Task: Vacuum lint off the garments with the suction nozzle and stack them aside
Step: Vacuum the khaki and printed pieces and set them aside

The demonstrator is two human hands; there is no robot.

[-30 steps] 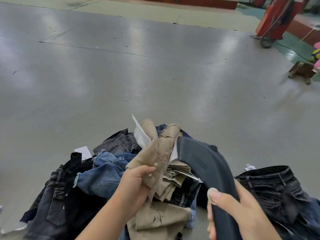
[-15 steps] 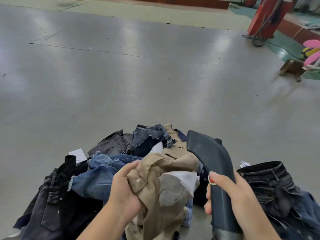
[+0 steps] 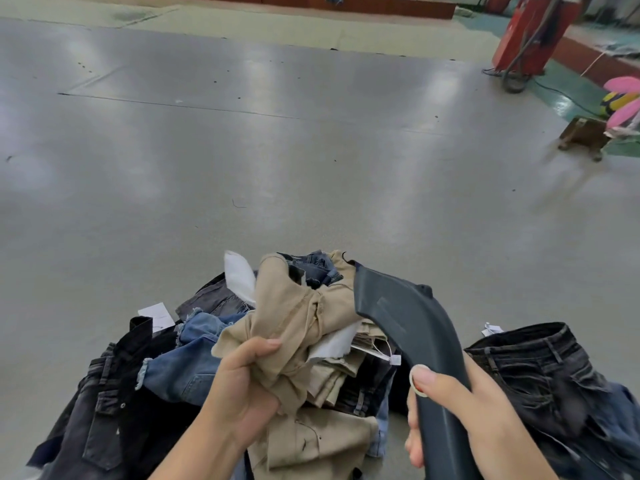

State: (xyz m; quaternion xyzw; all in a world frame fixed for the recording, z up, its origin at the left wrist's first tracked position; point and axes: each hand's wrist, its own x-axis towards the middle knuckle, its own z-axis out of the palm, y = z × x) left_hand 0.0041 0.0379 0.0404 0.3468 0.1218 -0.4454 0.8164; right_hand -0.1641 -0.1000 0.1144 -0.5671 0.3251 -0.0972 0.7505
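L hand (image 3: 242,386) bunching khaki garment (image 3: 298,323), R hand (image 3: 460,403) gripping suction nozzle (image 3: 408,327); risk: loose white pocket lining (image 3: 239,277) gets sucked in, clogs it.

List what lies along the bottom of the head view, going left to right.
Black denim garment → blue frayed denim shorts → left hand gripping beige cotton garment → dark grey plastic suction nozzle in right hand → dark washed jeans.

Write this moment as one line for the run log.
left hand: grips beige garment | right hand: holds suction nozzle beside it | pile: jeans below
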